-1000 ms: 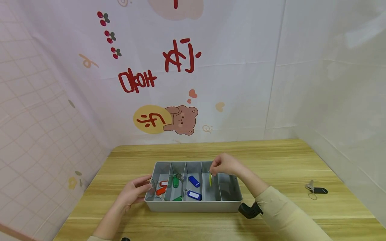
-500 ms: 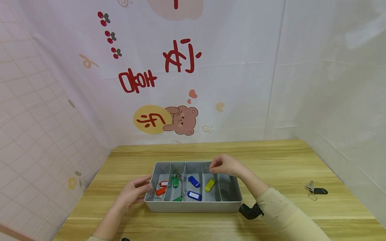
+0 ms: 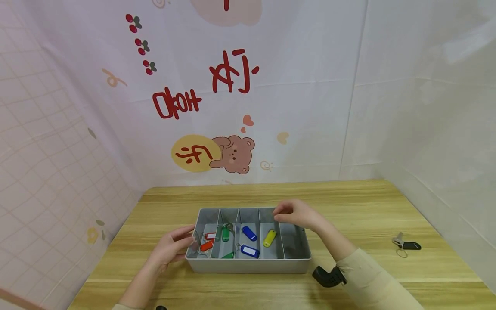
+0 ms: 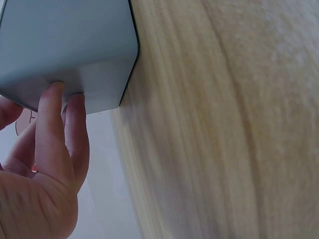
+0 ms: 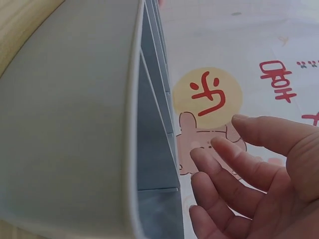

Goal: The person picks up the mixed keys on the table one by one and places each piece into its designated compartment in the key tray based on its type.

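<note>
A grey compartment box (image 3: 248,265) sits on the wooden table. My left hand (image 3: 170,249) grips its left end, fingers (image 4: 52,129) against the outer wall and thumb at the rim. Above the back of the box, towards its right, my right hand (image 3: 300,214) holds nothing; its fingers (image 5: 244,169) are loosely bent and apart from the thumb. Under it, a yellow key tag (image 3: 269,237) lies in the second compartment from the right. To the left lie blue key tags (image 3: 249,251), green key tags (image 3: 225,233) and red key tags (image 3: 207,246), each colour in its own compartment.
A black key tag with a key (image 3: 410,245) lies on the table (image 3: 360,206) at the right. The box's rightmost compartment (image 3: 293,241) has no tag visible in it. A printed white curtain (image 3: 310,107) hangs behind and beside the table.
My right hand has let go of the yellow key tag, which dropped flat into its compartment. The hand then shifted slightly right. My left hand has stayed at the box.
</note>
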Tool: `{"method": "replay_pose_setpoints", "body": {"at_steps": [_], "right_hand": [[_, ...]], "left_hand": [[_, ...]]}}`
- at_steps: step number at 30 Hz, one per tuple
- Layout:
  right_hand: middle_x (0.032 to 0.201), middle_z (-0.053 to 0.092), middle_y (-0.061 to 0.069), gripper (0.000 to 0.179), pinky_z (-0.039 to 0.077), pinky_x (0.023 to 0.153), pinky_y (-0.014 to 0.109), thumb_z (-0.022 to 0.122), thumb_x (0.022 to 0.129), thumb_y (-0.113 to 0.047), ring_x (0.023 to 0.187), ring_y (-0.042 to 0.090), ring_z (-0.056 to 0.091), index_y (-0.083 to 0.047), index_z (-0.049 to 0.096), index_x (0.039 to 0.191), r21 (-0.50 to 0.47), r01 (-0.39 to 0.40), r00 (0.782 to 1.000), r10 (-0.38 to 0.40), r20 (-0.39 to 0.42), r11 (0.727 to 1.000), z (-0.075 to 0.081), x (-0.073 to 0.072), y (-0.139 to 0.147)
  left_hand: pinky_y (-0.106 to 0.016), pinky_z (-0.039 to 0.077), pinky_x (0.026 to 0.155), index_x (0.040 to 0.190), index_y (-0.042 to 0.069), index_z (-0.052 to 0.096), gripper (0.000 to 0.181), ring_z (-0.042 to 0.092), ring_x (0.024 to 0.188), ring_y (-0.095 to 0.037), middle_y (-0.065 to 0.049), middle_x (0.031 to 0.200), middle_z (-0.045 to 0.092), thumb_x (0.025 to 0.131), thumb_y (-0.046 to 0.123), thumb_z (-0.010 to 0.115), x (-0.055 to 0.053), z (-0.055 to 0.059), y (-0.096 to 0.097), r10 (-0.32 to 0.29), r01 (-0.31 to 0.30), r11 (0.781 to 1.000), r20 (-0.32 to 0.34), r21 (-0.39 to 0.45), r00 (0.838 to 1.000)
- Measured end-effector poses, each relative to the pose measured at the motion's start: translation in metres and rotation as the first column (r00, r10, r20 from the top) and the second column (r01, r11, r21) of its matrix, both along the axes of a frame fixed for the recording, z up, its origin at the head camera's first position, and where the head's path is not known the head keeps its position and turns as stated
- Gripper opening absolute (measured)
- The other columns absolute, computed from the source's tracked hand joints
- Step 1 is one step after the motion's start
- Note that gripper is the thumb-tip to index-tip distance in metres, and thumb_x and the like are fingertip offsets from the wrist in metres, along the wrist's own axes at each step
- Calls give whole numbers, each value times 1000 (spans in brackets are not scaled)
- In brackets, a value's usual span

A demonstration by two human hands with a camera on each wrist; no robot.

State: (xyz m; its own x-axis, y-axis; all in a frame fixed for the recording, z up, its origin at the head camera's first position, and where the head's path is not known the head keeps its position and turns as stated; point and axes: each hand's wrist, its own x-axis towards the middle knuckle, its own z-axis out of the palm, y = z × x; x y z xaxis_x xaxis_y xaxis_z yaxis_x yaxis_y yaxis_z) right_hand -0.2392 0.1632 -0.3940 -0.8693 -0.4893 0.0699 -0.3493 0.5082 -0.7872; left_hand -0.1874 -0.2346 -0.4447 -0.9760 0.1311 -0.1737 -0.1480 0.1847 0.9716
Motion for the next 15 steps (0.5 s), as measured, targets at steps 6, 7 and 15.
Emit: {"method": "replay_pose_setpoints", "body": {"at_steps": [6, 7, 15], "right_hand": [[100, 69, 4, 23, 53, 77, 34, 68, 94, -17, 89, 17, 62, 0, 69, 110, -39, -6, 1000, 6, -11, 999, 2, 4, 7], [100, 69, 4, 24, 53, 77, 34, 68, 94, -18, 90, 17, 62, 0, 69, 111, -44, -4, 1000, 3, -10, 999, 2, 5, 8], [101, 69, 6, 30, 53, 77, 32, 69, 94, -19, 92, 19, 63, 3, 67, 115, -68, 7, 1000, -9, -21, 998, 3, 8, 15]], "left_hand": [[-44, 59, 77, 146, -4, 41, 57, 67, 100, -30, -27, 130, 57, 96, 10, 63, 0, 1, 0, 11, -11, 1000, 5, -5, 1000], [-44, 59, 77, 146, -5, 41, 57, 67, 100, -30, -26, 129, 57, 96, 10, 63, 0, 1, 0, 10, -10, 1000, 6, -4, 1000], [-46, 58, 81, 147, -6, 39, 59, 66, 102, -30, -27, 131, 56, 96, 9, 63, -1, 3, -1, -10, 10, 1000, 12, 11, 1000]]}}
